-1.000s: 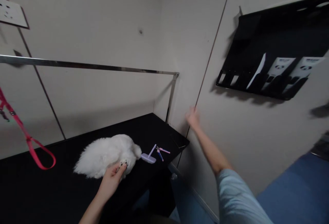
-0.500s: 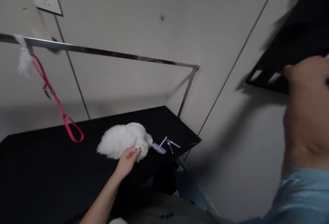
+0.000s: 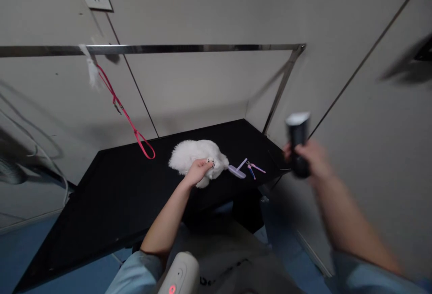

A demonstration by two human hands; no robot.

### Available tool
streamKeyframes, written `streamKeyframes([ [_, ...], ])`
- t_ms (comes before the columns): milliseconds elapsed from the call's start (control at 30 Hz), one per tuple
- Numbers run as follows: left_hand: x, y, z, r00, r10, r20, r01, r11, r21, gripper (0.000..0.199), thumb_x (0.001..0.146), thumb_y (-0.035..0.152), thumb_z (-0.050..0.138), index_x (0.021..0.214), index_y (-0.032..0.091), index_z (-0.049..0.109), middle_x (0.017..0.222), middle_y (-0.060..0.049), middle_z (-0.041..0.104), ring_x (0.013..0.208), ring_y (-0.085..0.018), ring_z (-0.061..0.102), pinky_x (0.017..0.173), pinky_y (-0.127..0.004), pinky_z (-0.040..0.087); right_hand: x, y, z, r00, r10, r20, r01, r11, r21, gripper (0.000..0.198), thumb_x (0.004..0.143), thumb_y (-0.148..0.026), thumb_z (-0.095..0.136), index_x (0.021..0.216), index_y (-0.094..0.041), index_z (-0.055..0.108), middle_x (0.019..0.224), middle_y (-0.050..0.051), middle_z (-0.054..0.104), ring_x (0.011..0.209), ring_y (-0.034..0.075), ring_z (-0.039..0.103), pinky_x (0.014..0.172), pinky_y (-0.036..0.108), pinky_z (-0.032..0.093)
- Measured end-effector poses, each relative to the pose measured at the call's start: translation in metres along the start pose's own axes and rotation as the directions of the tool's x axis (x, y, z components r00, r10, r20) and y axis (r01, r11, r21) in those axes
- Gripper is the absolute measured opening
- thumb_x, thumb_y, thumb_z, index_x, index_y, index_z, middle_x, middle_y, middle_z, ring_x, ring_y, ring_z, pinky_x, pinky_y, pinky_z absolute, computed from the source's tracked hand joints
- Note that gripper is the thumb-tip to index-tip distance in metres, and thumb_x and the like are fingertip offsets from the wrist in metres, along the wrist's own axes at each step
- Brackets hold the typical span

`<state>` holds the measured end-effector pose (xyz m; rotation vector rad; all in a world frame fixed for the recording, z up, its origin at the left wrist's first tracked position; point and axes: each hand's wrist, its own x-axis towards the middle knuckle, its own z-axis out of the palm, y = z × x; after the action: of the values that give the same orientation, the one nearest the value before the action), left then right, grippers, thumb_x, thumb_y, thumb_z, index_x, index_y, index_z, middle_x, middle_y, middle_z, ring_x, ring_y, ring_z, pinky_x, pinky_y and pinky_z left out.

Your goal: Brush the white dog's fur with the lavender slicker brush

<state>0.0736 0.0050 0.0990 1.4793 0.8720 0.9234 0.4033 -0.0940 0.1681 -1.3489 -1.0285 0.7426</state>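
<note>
On the black table (image 3: 111,213) lies a white fluffy dog (image 3: 191,152), its body curled, with no face visible. My left hand (image 3: 198,171) is closed on one of the dog's paws (image 3: 210,162), and dark pads show beside the thumb. To the right, in the air past the table's edge, my right hand (image 3: 312,159) grips a black hair clipper (image 3: 298,136) with a pale head pointing up. Motion blurs the hand and clipper. A lilac slicker brush (image 3: 237,171) and nail clippers (image 3: 253,168) with pink and blue handles rest beside the dog.
A metal bar (image 3: 189,48) runs above the table, with a pink leash (image 3: 131,123) hanging from it. Walls stand behind and at the right. A pale device with a red light (image 3: 178,273) juts up at the bottom. A hose (image 3: 11,170) is at far left.
My right hand has come down and left from the black wall shelf and now shows a clipper in its grip. My left hand still holds the paw. The view has turned and shifted.
</note>
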Motion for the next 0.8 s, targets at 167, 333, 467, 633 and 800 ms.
streamKeyframes([
  [167, 0.011, 0.009, -0.002, 0.998, -0.039, 0.04, 0.04, 0.999, -0.024, 0.039, 0.074, 0.05, 0.067, 0.061, 0.015, 0.054, 0.051, 0.002, 0.045, 0.049, -0.008, 0.033, 0.05, -0.024, 0.023, -0.085, 0.107, 0.103, 0.742, 0.573, 0.349, -0.669, 0.59, 0.453, 0.021, 0.092, -0.034, 0.053, 0.083, -0.017, 0.061, 0.07, 0.006, 0.065, 0.063, 0.017, 0.065, 0.063, 0.032, 0.056],
  [333, 0.017, 0.015, -0.001, 0.995, -0.086, 0.055, 0.09, 0.994, -0.064, 0.034, 0.074, 0.044, 0.068, 0.063, 0.014, 0.057, 0.053, -0.001, 0.052, 0.049, -0.01, 0.04, 0.052, -0.025, 0.03, -0.123, 0.142, 0.132, 0.729, 0.496, 0.472, -0.684, 0.555, 0.474, 0.023, 0.083, -0.036, 0.066, 0.098, -0.02, 0.06, 0.075, 0.002, 0.066, 0.058, 0.014, 0.061, 0.05, 0.024, 0.045],
  [467, 0.019, 0.018, 0.001, 0.995, -0.092, 0.045, 0.094, 0.993, -0.065, 0.031, 0.073, 0.042, 0.068, 0.062, 0.015, 0.057, 0.053, -0.001, 0.053, 0.049, -0.01, 0.04, 0.052, -0.025, 0.03, -0.128, 0.137, 0.141, 0.794, 0.396, 0.46, -0.587, 0.696, 0.414, 0.035, 0.076, -0.04, 0.072, 0.102, -0.019, 0.059, 0.086, 0.006, 0.071, 0.071, 0.018, 0.067, 0.063, 0.029, 0.049],
  [633, 0.017, 0.02, 0.002, 0.996, -0.081, 0.044, 0.083, 0.995, -0.051, 0.032, 0.074, 0.042, 0.067, 0.061, 0.015, 0.056, 0.052, -0.001, 0.05, 0.049, -0.009, 0.036, 0.051, -0.026, 0.028, -0.13, 0.135, 0.16, 0.894, 0.257, 0.368, -0.378, 0.873, 0.309, 0.044, 0.08, -0.057, 0.063, 0.1, -0.02, 0.055, 0.075, 0.002, 0.068, 0.058, 0.014, 0.059, 0.055, 0.027, 0.043],
  [800, 0.016, 0.02, 0.001, 0.997, -0.066, 0.039, 0.067, 0.997, -0.034, 0.032, 0.073, 0.042, 0.067, 0.059, 0.015, 0.056, 0.052, 0.0, 0.05, 0.049, -0.01, 0.036, 0.051, -0.026, 0.027, -0.133, 0.132, 0.164, 0.868, 0.282, 0.409, -0.411, 0.87, 0.272, 0.052, 0.081, -0.058, 0.06, 0.116, -0.023, 0.046, 0.075, -0.002, 0.064, 0.057, 0.014, 0.059, 0.054, 0.03, 0.047],
])
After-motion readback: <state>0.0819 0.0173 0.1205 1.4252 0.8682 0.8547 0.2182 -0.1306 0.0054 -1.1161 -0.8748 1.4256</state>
